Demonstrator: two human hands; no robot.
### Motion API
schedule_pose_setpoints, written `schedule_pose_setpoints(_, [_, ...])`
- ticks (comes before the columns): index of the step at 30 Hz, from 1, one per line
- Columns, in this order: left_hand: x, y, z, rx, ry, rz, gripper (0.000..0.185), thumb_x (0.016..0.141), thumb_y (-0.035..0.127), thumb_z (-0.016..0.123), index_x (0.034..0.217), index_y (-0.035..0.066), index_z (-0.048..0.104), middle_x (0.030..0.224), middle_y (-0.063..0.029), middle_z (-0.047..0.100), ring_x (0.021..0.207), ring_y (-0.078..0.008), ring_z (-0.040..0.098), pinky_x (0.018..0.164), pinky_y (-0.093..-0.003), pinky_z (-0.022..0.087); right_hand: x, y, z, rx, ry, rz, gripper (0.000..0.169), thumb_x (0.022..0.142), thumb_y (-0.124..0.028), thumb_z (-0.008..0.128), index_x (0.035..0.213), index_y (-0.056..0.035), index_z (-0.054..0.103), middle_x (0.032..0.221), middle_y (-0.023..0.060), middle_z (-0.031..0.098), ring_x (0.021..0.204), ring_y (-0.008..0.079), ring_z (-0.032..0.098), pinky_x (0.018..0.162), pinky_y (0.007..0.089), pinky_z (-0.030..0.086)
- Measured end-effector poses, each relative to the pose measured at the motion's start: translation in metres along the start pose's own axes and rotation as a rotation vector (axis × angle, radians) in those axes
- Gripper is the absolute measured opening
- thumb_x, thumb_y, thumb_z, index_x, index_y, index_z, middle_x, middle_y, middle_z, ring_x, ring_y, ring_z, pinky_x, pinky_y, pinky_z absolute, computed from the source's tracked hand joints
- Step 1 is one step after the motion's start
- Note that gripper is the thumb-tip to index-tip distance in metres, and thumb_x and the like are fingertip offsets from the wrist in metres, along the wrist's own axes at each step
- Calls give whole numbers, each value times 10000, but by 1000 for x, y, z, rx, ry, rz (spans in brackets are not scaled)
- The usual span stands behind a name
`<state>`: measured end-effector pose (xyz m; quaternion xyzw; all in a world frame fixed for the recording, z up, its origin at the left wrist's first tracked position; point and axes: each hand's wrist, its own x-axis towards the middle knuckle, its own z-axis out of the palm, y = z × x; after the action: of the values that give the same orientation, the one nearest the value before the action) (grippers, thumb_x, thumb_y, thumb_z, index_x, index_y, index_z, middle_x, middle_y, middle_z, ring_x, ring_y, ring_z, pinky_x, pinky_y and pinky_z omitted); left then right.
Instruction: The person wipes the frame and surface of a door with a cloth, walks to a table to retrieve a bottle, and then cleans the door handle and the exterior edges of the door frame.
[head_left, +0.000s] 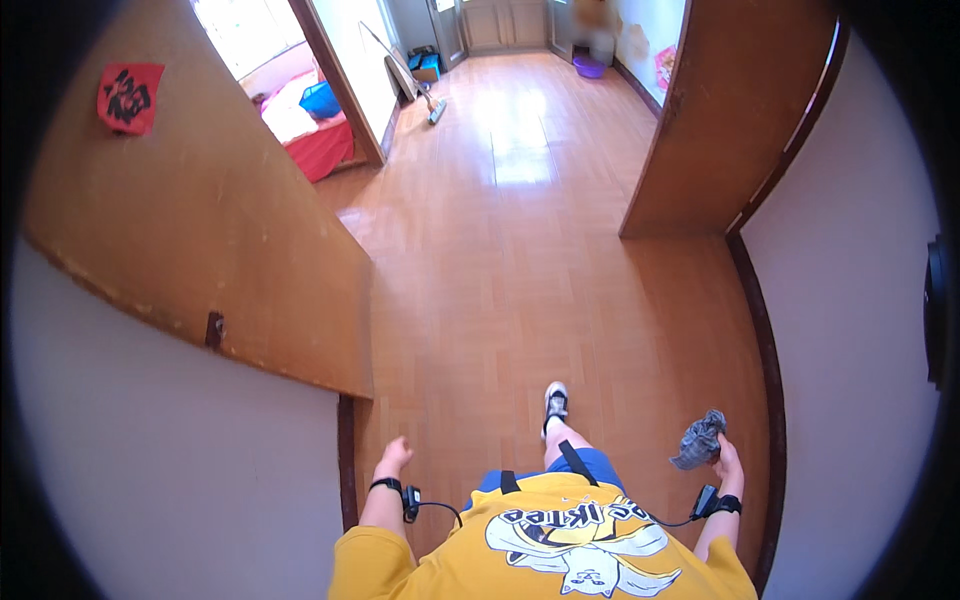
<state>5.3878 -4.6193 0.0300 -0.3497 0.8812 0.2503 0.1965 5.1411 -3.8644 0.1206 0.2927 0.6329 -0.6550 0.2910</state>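
My right hand (727, 460) grips a crumpled grey cloth (700, 441), held out at my right side above the floor. The cloth's folds bunch up beyond my fingers. On the other side, my left hand (396, 454) hangs by my body with its fingers curled in and nothing visible in it. A strapped device with a cable sits on each wrist. Below and ahead of me spreads the shiny wood-patterned floor (495, 315), with one foot in a black-and-white shoe (556, 403) stepping forward.
A wooden door (225, 225) with a red paper sign stands at left, another wooden panel (720, 112) at right. Farther off are a broom-like floor tool (435, 111), a blue box (426, 67), a purple basin (589, 67) and a bed (319, 146) beyond a doorway. White walls flank me.
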Motion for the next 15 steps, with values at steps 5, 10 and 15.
schedule_pose_setpoints(5, [44, 47, -22, -131, -254, -301, 351, 730, 218, 667, 1033, 45, 629, 1016, -150, 647, 967, -266, 615, 847, -357, 486, 117, -72, 5, 168, 133, 137, 366, 890, -432, 501, 1046, -116, 600, 1033, 67, 632, 936, 237, 582, 773, 445, 453])
schedule_pose_setpoints(10, [114, 110, -86, -274, 159, -212, 378, 752, 220, 675, 1081, 47, 607, 1014, -151, 647, 944, -244, 622, 813, -345, 501, 227, -167, 58, 131, -4, 199, 339, 913, -362, 470, 1052, -79, 593, 1040, 99, 639, 944, 265, 603, 816, 453, 469])
schedule_pose_setpoints(15, [186, 189, -133, -363, 172, -236, 348, 770, 173, 658, 1086, 41, 596, 1032, -151, 640, 953, -238, 618, 823, -338, 496, 316, -275, 149, -224, -5, -4, 282, 823, -220, 562, 1046, -49, 540, 943, 68, 612, 866, 218, 583, 701, 411, 474])
